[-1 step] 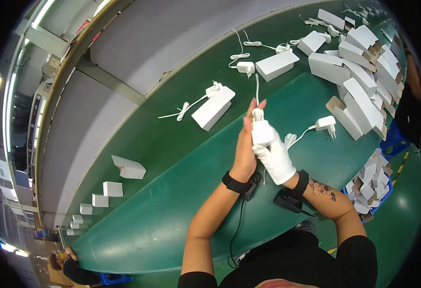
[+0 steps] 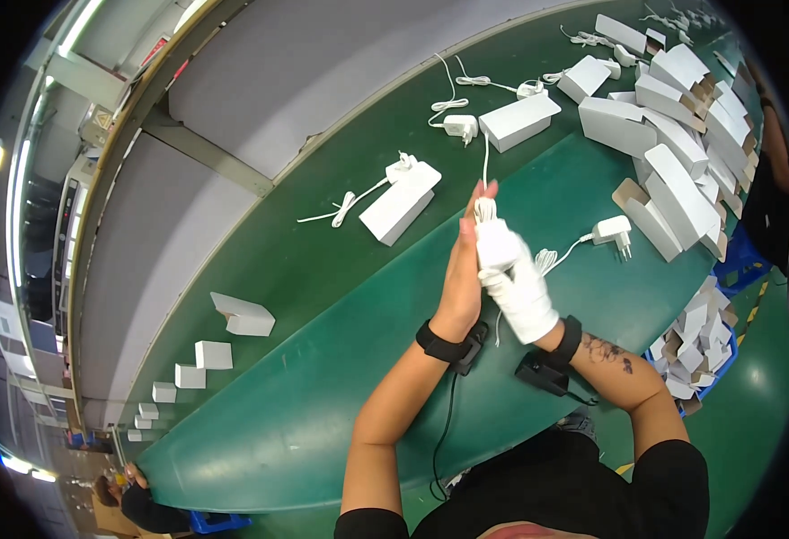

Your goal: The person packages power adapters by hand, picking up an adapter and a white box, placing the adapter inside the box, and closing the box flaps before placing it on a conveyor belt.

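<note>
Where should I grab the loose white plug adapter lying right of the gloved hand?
Pinch the white plug adapter by its blocky body, probably from above, across its long sides near the cable end. The prongs stick out toward the person at its right end, and the cable leaves from its left, so avoid both. The right hand is busy with another adapter.

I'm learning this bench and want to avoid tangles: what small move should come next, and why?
I'd probably gather the loose stretch of thin white cable before moving the boxy white plastic plug adapter, which sits between the bare left hand and white-gloved right hand: that strand runs past the fingertips toward a long white cardboard box.
</note>
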